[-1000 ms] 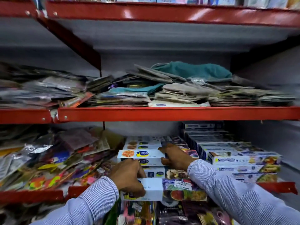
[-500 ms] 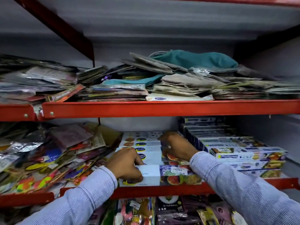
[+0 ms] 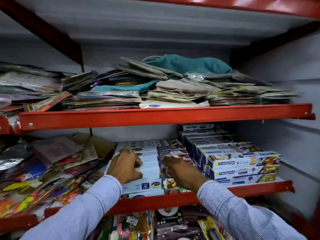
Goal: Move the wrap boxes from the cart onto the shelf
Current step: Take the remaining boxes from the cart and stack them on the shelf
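Note:
A stack of white wrap boxes with fruit pictures lies in rows on the lower red shelf. The front box sits at the shelf's edge and shows a blue label. My left hand lies on top of the white left end of the stack with its fingers spread. My right hand rests flat on the pictured right end, palm down. Neither hand is closed around a box. The cart is out of view.
A taller stack of blue and white wrap boxes stands just right of my hands. Loose colourful packets slope against the left side. The upper shelf carries folded cloths and flat packs. More packets hang below the shelf.
The box that both hands held at the shelf's front edge now sits on the stack. Both hands have let go of it and lie flat on top.

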`<state>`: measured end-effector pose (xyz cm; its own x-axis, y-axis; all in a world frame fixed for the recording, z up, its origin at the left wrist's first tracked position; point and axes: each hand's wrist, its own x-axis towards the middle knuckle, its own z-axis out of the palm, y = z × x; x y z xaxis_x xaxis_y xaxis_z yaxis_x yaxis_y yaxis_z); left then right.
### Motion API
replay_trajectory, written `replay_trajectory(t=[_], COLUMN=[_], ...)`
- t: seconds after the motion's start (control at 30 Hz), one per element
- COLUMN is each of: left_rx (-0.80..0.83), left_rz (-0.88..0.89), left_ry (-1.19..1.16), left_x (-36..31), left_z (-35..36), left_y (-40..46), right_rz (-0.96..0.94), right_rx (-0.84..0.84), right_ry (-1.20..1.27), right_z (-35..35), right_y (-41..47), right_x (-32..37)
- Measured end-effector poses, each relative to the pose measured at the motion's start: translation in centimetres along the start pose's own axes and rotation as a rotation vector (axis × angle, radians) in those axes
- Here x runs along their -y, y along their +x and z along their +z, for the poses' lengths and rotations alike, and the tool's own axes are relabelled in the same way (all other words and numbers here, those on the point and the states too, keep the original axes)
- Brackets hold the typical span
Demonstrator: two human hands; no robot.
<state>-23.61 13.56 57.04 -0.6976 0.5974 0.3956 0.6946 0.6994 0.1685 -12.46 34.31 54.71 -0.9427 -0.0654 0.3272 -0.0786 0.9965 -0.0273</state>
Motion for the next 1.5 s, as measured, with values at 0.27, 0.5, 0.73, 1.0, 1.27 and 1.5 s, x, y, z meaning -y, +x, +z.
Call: replay_trajectory(t=[0.27, 0.5, 0.73, 1.0, 1.27, 1.5], left_rx=[-0.060, -0.118, -0.139, -0.257, -0.259, -0.315], left_rz=[0.111, 0.165, 0.186, 0.231, 0.248, 0.237], left_ry=[-0.072, -0.016, 0.000, 0.280, 0.408, 0.420], left_x=[2.0, 3.0, 2.9, 2.6, 3.5, 2.6], left_z=[2.3, 3.7, 4.8, 7.3, 9.1, 7.7], left_y=[-2.0, -2.2, -2.6, -3.8, -2.7, -3.4], right_rz=[-0.006, -0.034, -0.061, 0.016, 0.078, 0.081], right_rx=[-0.032, -0.046, -0.148, -0.332, -0.377, -0.400], right_ry=[-0.012, -0.050, -0.041, -0.167, -0.189, -0.174], right_z=[0.6, 0.8, 2.1, 6.3, 9.2, 7.8], right_y=[-0.3, -0.8, -0.8, 0.0, 1.1, 0.8], right_x=[-0.8, -1.3, -2.0, 0.6, 0.6, 1.5])
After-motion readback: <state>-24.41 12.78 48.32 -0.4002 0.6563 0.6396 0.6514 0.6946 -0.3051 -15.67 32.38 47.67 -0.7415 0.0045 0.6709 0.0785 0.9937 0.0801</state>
